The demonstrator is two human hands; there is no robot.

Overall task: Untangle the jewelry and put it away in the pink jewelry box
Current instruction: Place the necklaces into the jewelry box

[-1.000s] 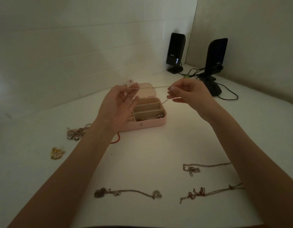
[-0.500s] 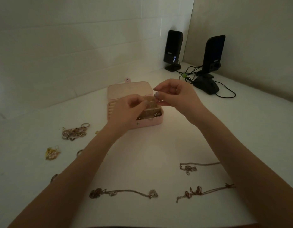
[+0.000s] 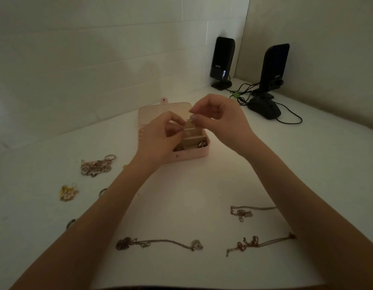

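The pink jewelry box (image 3: 194, 154) lies open on the white table, its lid (image 3: 148, 114) flat behind it and a few small pieces in the front compartment. Both hands hover just above it. My left hand (image 3: 160, 139) and my right hand (image 3: 219, 120) each pinch an end of a thin chain (image 3: 190, 120), gathered short between the fingertips over the box's compartments. The chain is mostly hidden by my fingers.
A tangled heap of rings and chains (image 3: 96, 165) and a gold piece (image 3: 67, 192) lie at the left, with loose rings (image 3: 71, 223) nearby. Three chains (image 3: 158, 243), (image 3: 244, 211), (image 3: 259, 241) lie near me. Two black speakers (image 3: 222, 61), (image 3: 271, 78) with cables stand at the back right.
My hands came together and dropped from above the lid down onto the box. The chain, stretched straight between them before, is now bunched up.
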